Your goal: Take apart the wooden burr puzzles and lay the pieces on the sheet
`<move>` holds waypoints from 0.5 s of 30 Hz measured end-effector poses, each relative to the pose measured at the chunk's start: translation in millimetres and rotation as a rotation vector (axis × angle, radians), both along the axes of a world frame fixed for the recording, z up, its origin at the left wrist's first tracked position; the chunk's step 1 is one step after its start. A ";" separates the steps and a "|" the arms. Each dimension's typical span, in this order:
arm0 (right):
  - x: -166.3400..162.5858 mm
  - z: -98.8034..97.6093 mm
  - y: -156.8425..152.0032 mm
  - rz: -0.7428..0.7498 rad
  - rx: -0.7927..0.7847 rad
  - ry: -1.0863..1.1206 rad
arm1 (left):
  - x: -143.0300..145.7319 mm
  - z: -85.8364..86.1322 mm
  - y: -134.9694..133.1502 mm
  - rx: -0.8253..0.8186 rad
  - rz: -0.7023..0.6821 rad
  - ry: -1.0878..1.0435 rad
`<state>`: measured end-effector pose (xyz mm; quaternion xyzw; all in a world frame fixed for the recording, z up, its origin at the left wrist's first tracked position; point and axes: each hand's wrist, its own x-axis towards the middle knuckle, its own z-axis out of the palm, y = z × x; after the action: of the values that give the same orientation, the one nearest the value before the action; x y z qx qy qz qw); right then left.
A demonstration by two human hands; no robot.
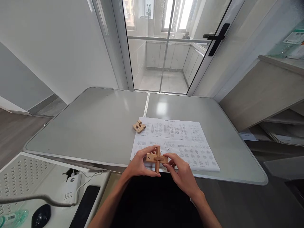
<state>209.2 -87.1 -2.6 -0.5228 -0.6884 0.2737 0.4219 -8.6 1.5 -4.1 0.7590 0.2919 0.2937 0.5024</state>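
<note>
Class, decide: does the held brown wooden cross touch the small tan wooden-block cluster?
Apart: the head view shows white printed paper between the wooden cross and the block cluster.

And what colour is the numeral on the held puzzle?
The numeral is black, clearest in head view.

A grey table carries a printed sheet and small wooden pieces.

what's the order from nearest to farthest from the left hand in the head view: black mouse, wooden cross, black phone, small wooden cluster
1. Wooden cross: held in the left hand.
2. Small wooden cluster: beyond the hand, at the upper left corner of the printed sheet.
3. Black phone: lower left.
4. Black mouse: left of the phone.
</note>
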 end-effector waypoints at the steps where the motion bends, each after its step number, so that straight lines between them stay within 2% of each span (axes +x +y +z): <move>1: 0.6 -1.0 -0.3 -0.004 0.008 -0.005 | 0.4 0.2 0.2 0.001 -0.007 0.006; 9: 5.1 -3.0 -0.5 -0.003 -0.019 0.001 | 3.9 2.7 -0.8 0.063 -0.006 0.044; 15: 7.1 -10.1 3.1 0.011 -0.113 0.004 | 2.5 5.4 -3.2 -0.001 0.022 0.066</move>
<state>216.3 -84.0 -12.6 -0.5415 -0.6737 0.3156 0.3914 -6.1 -1.6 1.3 0.7646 0.3170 0.2740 0.4898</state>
